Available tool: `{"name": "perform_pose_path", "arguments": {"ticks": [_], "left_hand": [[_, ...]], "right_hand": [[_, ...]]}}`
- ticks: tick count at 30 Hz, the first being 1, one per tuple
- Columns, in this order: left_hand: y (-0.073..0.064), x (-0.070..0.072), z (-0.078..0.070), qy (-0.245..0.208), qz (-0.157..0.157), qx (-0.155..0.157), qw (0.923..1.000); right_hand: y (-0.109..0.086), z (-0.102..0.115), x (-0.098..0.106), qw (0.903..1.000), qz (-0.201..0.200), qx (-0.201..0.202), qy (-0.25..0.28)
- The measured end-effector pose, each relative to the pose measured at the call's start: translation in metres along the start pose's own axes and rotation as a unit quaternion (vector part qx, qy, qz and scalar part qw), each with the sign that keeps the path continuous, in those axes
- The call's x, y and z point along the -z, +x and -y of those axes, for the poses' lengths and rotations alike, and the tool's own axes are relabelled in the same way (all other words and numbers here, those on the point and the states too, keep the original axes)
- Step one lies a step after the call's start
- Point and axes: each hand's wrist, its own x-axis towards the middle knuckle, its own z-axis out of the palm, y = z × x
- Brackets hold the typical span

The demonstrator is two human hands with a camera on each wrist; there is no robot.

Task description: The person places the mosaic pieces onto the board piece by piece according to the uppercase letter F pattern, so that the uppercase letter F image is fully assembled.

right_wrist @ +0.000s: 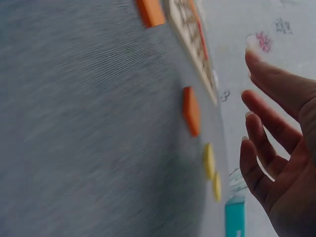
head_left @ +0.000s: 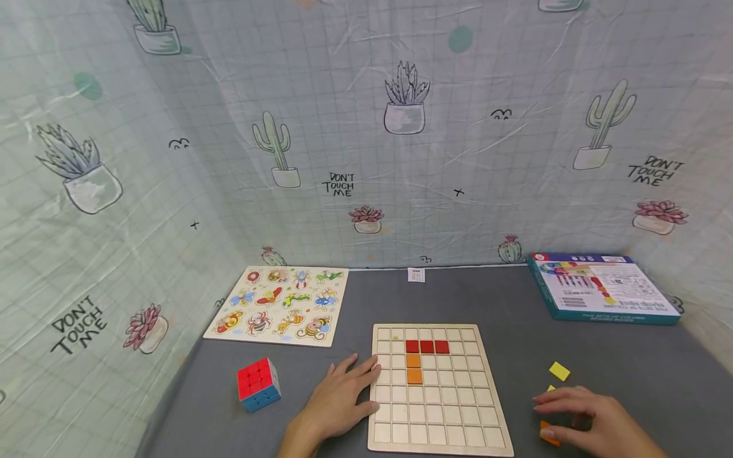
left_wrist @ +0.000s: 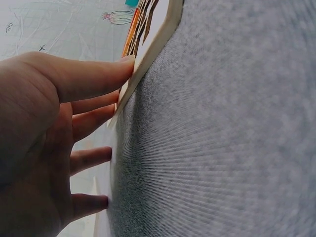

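A light wooden grid board (head_left: 441, 413) lies flat on the table. In its cells sit a row of 3 red tiles (head_left: 426, 346) and, under the leftmost, 2 orange tiles (head_left: 414, 376). My left hand (head_left: 338, 397) rests at the board's left edge, its fingers spread and its thumb touching the rim. My right hand (head_left: 595, 420) hovers over loose tiles right of the board, its fingers loosely bent and nothing between them. Below it are a loose orange tile (right_wrist: 191, 112) and another orange tile (right_wrist: 150, 12). Yellow tiles (head_left: 559, 371) lie just beyond.
A red-topped puzzle cube (head_left: 258, 383) stands left of my left hand. Behind it lies a wooden picture puzzle (head_left: 275, 305) with insects. At the back right is a flat teal box (head_left: 607, 289); a small white label (head_left: 416, 275) lies at the back edge. A printed sheet (head_left: 366, 159) hangs around the table.
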Motion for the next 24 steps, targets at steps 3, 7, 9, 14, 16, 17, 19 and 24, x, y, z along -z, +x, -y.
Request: {"name": "perform_pose_path", "arguments": {"ticks": [3, 7, 9, 14, 16, 17, 19, 24], "left_hand": [[0.0, 0.0, 0.0, -0.002, -0.001, 0.001, 1.0], [0.001, 0.001, 0.0, -0.005, -0.002, 0.001, 1.0], [0.001, 0.001, 0.0, -0.005, -0.002, 0.0, 1.0], [0.001, 0.0, 0.001, -0.003, -0.002, -0.001, 1.0], [0.001, 0.0, 0.001, -0.002, 0.0, 0.0, 1.0], [0.001, 0.0, 0.001, -0.002, 0.001, 0.0, 1.0], [0.001, 0.0, 0.001, -0.001, 0.002, 0.002, 1.0], [0.001, -0.001, 0.0, 0.0, 0.0, 0.002, 1.0]], "right_hand": [[-0.008, -0.009, -0.001, 0.9996, 0.021, -0.017, -0.007], [-0.016, -0.019, -0.002, 0.9947, 0.07, -0.074, 0.012], [-0.018, -0.022, -0.003, 0.9933, 0.082, -0.08, 0.019], [-0.02, -0.028, -0.007, 0.9966, 0.068, -0.045, 0.007], [-0.021, -0.029, -0.008, 0.9971, 0.064, -0.04, 0.006], [-0.021, -0.029, -0.009, 0.9974, 0.061, -0.038, 0.006], [-0.021, -0.029, -0.009, 0.9974, 0.061, -0.037, 0.004], [-0.02, -0.027, -0.009, 0.9967, 0.065, -0.048, -0.002]]}}
